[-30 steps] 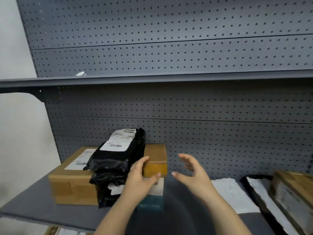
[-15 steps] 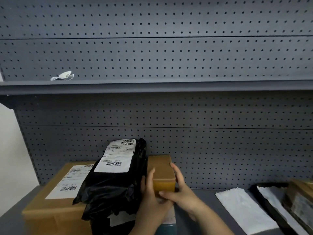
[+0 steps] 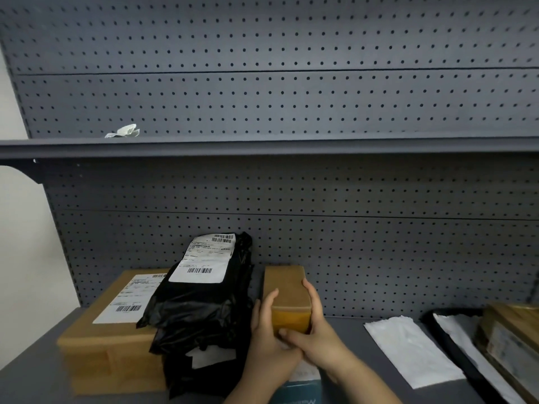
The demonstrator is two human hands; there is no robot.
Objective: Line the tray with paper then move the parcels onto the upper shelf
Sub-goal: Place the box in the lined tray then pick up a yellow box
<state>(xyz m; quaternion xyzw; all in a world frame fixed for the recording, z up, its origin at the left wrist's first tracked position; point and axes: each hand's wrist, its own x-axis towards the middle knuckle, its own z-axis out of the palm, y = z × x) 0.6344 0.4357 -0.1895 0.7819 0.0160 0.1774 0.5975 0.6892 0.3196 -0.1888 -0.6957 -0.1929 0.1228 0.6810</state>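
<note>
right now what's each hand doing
Left hand: closed on the left side of the small brown box.
Right hand: closed on the same box's right side and front.

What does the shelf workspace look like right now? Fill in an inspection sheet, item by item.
Surface: grey lower shelf, pegboard back.
Job's things: small brown box between both hands; black poly bag leaning on the large labelled carton; black tray at right, white paper inside; another parcel on it; upper shelf holds no parcels.
Clutter: crumpled label scrap on the upper shelf; loose white paper sheet; teal-and-white box under the hands.
Grippers: left hand and right hand grip the small brown box.
Cables: nothing seen.
Surroundings: pale wall at left.
</note>
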